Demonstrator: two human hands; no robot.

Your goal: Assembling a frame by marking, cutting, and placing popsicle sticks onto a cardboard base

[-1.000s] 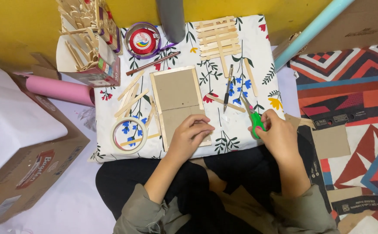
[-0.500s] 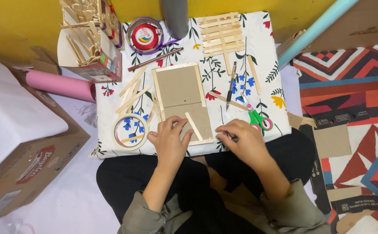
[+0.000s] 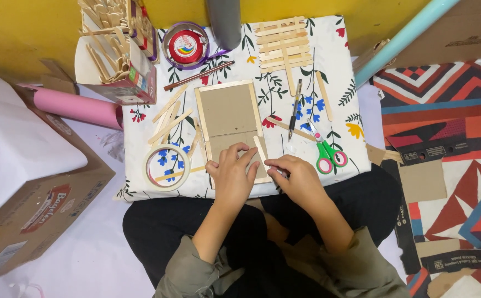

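Observation:
A brown cardboard panel point(image 3: 228, 116) edged with wooden craft sticks lies on a white floral cloth point(image 3: 339, 66). My left hand point(image 3: 231, 176) rests flat on the panel's near part, fingers spread. Beside it, my right hand point(image 3: 297, 179) pinches the near end of a wooden stick point(image 3: 261, 157) that lies along the panel's right edge. Green-handled scissors point(image 3: 326, 152) lie on the cloth just right of my right hand, untouched.
Loose sticks point(image 3: 168, 118) and a tape ring point(image 3: 167, 167) lie to the left. A pen point(image 3: 294, 110), a stick lattice point(image 3: 281, 44), a round glue tub point(image 3: 185, 43), a box of sticks point(image 3: 124, 60), a pink roll point(image 3: 80, 107) and cardboard boxes point(image 3: 36, 209) surround the work.
My right hand let go of the green scissors, left them on the cloth and came left to the stick at the panel's right edge. My left hand stayed on the panel.

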